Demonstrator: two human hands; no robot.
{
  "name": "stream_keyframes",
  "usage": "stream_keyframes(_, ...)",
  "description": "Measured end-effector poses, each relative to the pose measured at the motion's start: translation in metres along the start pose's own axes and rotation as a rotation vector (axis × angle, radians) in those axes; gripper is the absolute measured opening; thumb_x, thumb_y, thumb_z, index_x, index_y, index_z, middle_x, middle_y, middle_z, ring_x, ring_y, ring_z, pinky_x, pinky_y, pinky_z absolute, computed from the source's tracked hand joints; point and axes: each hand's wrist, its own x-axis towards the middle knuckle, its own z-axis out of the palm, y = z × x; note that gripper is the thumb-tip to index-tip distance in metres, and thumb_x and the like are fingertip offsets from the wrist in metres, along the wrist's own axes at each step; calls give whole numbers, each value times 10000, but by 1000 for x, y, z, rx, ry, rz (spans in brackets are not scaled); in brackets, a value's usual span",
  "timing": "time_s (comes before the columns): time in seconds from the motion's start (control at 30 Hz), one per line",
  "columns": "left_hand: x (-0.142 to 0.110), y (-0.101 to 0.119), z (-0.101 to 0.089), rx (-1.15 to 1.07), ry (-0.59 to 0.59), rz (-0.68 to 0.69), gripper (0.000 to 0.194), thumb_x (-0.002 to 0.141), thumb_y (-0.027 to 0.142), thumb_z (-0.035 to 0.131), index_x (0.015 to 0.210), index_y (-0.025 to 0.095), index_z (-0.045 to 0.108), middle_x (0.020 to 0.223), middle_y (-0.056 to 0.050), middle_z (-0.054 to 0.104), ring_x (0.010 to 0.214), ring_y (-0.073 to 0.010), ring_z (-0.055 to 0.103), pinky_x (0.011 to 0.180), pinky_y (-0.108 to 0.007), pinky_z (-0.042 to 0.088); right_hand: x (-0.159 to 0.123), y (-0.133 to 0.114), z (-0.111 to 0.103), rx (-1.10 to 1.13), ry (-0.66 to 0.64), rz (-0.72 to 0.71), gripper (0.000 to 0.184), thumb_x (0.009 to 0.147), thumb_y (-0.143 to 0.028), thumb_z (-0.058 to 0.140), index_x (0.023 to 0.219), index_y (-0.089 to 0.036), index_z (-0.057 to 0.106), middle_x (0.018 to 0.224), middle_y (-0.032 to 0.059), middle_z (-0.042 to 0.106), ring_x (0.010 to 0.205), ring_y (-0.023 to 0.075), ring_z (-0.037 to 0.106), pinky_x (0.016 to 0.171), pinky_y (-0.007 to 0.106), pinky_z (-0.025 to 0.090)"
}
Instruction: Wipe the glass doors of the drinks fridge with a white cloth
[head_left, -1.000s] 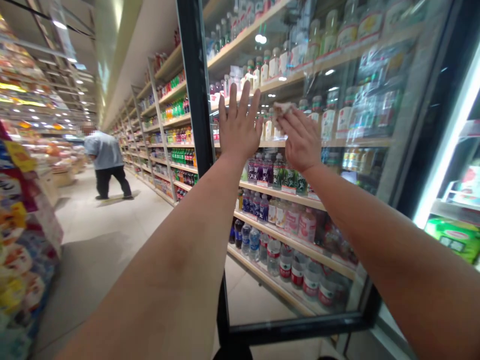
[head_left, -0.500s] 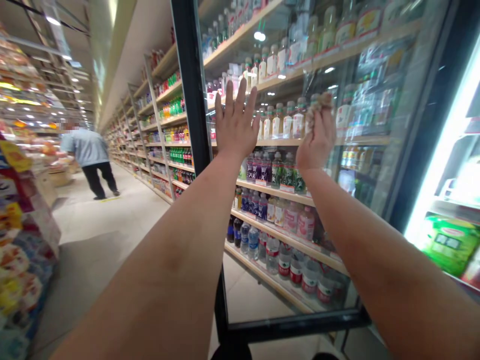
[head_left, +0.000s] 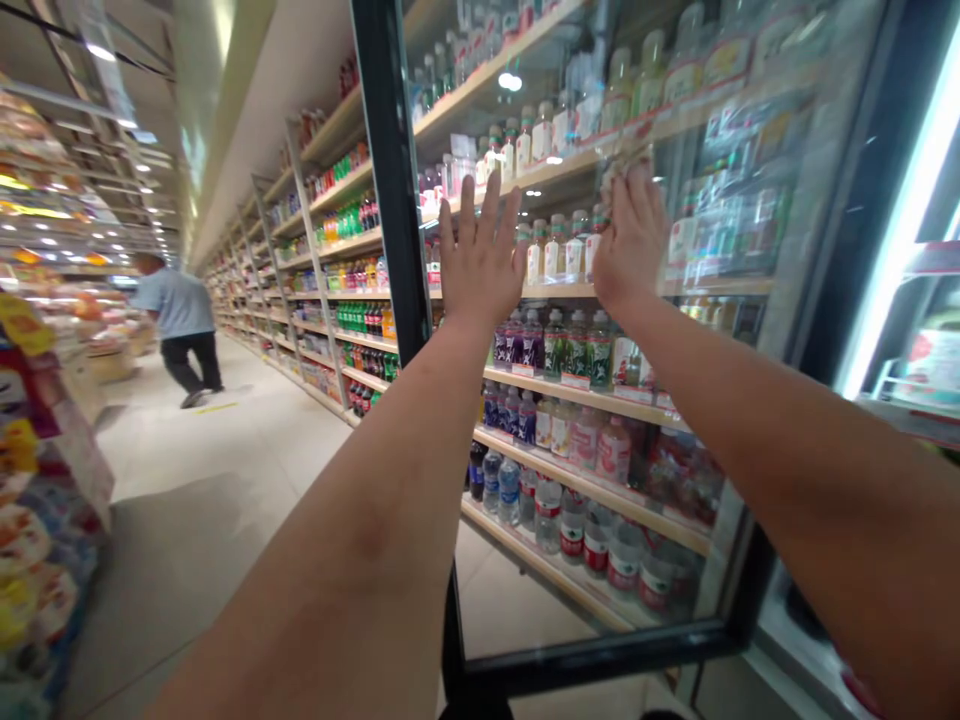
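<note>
A glass door (head_left: 592,655) with a black frame stands open in front of me. My left hand (head_left: 482,262) lies flat on the glass near the door's left side, its fingers spread and nothing in it. Further right, my right hand (head_left: 634,240) presses a crumpled, light-coloured cloth (head_left: 622,170) against the pane. Much of the cloth is hidden behind the fingers. Through the glass, shelves of drink bottles (head_left: 576,348) show behind both hands.
Long drink shelves (head_left: 349,270) run along the aisle to the left of the door. A person in a light blue shirt (head_left: 176,300) walks there on the pale floor (head_left: 247,430). Packaged goods (head_left: 30,560) stand at the far left. A lit cabinet (head_left: 930,330) is on the right.
My right hand with the cloth has moved slightly up and tipped forward on the glass. My left hand stays flat on the pane. The person in the aisle has taken a step.
</note>
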Motion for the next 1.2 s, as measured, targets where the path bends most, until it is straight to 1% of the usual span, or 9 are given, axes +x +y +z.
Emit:
stream_keyframes(0.07,-1,2,-4,-7,-3,1,674,983,441,300,1645,331,237,1682,201,64,1553,-143,-205,1323,-439,-157,3,-10,5,48,-100,-190,541,1070,-327,231,1581,-290,406,1626,-48,400,1573,248,230,1301,541,226)
stream_keyframes(0.13,-2,4,-7,8,-7,8,691,969,406,329,1647,289,259,1699,143,82,1581,-197,-121,1331,-489,-103,7,-11,9,101,-132,-272,538,1075,-359,206,1533,-288,479,1609,-61,426,1557,227,274,1297,510,255)
stream_keyframes(0.27,-3,4,-7,-13,18,23,673,974,381,341,1640,309,275,1696,139,107,1596,-231,-46,1327,-537,-77,9,7,17,130,79,2,584,1075,-399,167,1490,-213,533,1615,-13,419,1551,246,273,1307,496,231)
stream_keyframes(0.33,-3,2,-5,-54,36,36,664,974,387,355,1633,364,275,1685,173,126,1595,-230,-49,1324,-555,-83,-1,9,18,132,112,66,568,1068,-364,190,1520,-210,496,1628,-5,397,1558,265,252,1306,533,212)
stream_keyframes(0.53,-2,-1,-1,-48,60,52,652,984,380,362,1631,314,307,1701,117,123,1600,-252,-21,1320,-561,-62,-27,8,3,123,-11,-188,522,1016,-251,281,1445,-235,578,1552,6,508,1513,218,368,1274,514,306)
stream_keyframes(0.7,0,-2,2,41,60,50,636,1012,370,366,1633,250,302,1717,57,128,1601,-254,-7,1315,-545,-60,-33,29,-9,63,88,-8,546,986,-218,296,1459,-177,567,1566,69,489,1517,252,358,1268,528,299)
stream_keyframes(0.87,1,-7,9,25,83,58,598,1056,452,307,1632,294,268,1713,124,95,1593,-181,-70,1315,-533,-84,-46,49,-21,88,-72,-172,546,987,-263,322,1491,-239,532,1595,2,448,1537,248,325,1281,538,284)
stream_keyframes(1.07,1,-8,9,-68,99,64,618,1025,442,340,1631,342,267,1697,157,122,1594,-180,-80,1315,-558,-108,-43,95,-21,139,145,218,595,940,-243,315,1494,-181,522,1619,33,405,1536,289,299,1289,564,232)
stream_keyframes(1.2,0,-6,5,-100,92,69,638,995,397,359,1627,326,309,1699,123,126,1601,-246,-17,1317,-576,-83,-38,86,-23,103,55,246,631,888,-184,332,1490,-123,511,1613,79,410,1537,250,303,1288,543,262)
